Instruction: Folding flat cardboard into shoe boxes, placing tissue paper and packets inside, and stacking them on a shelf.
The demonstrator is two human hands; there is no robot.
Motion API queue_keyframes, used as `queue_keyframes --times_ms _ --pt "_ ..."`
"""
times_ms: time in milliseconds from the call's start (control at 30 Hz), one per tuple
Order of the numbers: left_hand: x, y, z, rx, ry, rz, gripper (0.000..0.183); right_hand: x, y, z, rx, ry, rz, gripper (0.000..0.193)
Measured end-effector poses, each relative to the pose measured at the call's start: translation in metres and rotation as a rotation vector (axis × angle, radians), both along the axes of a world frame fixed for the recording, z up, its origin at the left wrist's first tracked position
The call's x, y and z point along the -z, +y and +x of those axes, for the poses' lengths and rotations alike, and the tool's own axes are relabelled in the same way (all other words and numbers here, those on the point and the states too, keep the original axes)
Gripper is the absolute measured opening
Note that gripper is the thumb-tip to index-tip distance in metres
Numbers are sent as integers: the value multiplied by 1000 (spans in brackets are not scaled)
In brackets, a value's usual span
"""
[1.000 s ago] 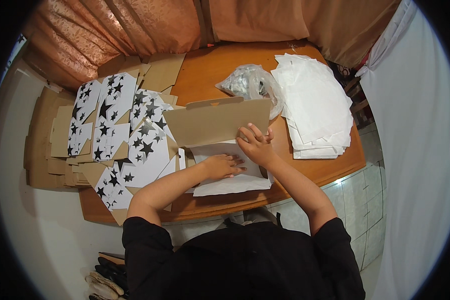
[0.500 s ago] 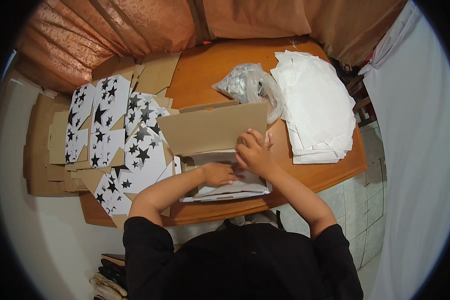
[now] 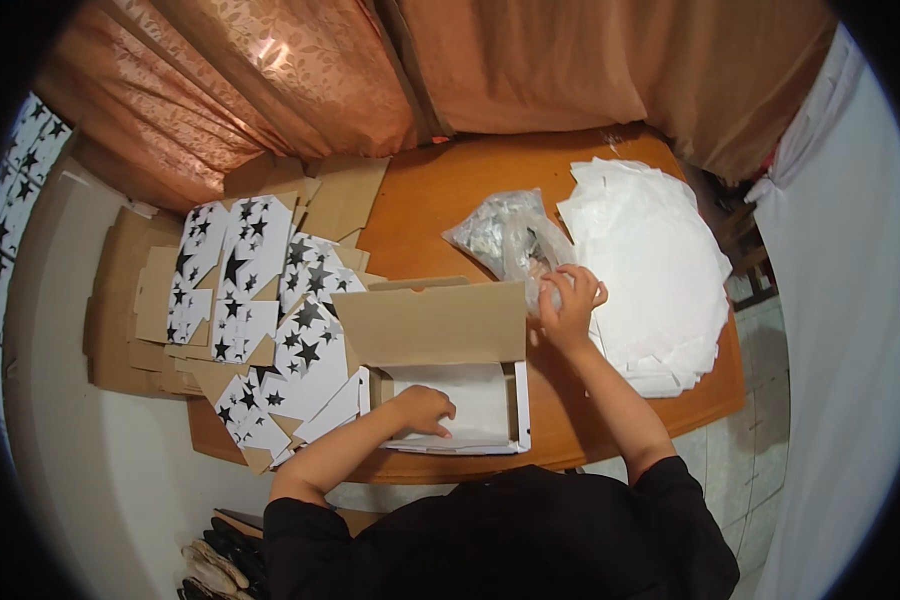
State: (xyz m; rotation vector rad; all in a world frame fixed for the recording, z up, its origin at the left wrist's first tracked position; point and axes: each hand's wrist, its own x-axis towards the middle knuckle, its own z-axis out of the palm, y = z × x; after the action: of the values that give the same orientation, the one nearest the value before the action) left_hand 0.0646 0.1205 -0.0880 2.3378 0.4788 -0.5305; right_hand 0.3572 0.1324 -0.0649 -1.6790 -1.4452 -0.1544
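In front of me on the table stands a cardboard box (image 3: pixel 522 405), its brown lid (image 3: pixel 430 325) raised at the back. A sheet of white paper (image 3: pixel 475 385) lines its inside. My left hand (image 3: pixel 423 410) is in the box on the paper, fingers loosely bent and apart, holding nothing I can see. Behind and right of the box, my right hand (image 3: pixel 570 300) reaches to the near right edge of a clear plastic bag (image 3: pixel 505 235). Its fingers are spread and curved over the bag's edge. The bag's small silvery contents are too blurred to name.
At the right lies a stack of white paper sheets (image 3: pixel 650 270). On the left are flat cardboard pieces (image 3: pixel 120 300) and white cut-outs with black stars (image 3: pixel 255 245). Orange curtains (image 3: pixel 530 70) hang behind the wooden table (image 3: pixel 410 220).
My right hand has left the box's lid and moved right to the plastic bag. My left hand has stayed in the box, shifting toward its left side. The view has tilted up slightly.
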Motion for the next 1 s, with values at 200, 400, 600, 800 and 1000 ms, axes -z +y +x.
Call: queue_keyframes --times_ms 200,400,600,800,1000 --pt "5 -8 16 23 298 37 29 47 69 34 -61 71 -134 15" --pt "17 -11 3 -393 510 -534 43 61 81 22 -150 -174 -380 23" --pt "-41 -9 14 -651 344 -222 57 76 82 29 -144 -307 -453 23" --pt "-105 -54 10 -963 -87 -190 33 56 61 33 -124 -223 -436 14" --pt "-91 -84 -10 -840 -217 87 47 2 32 30 -4 199 -346 13"
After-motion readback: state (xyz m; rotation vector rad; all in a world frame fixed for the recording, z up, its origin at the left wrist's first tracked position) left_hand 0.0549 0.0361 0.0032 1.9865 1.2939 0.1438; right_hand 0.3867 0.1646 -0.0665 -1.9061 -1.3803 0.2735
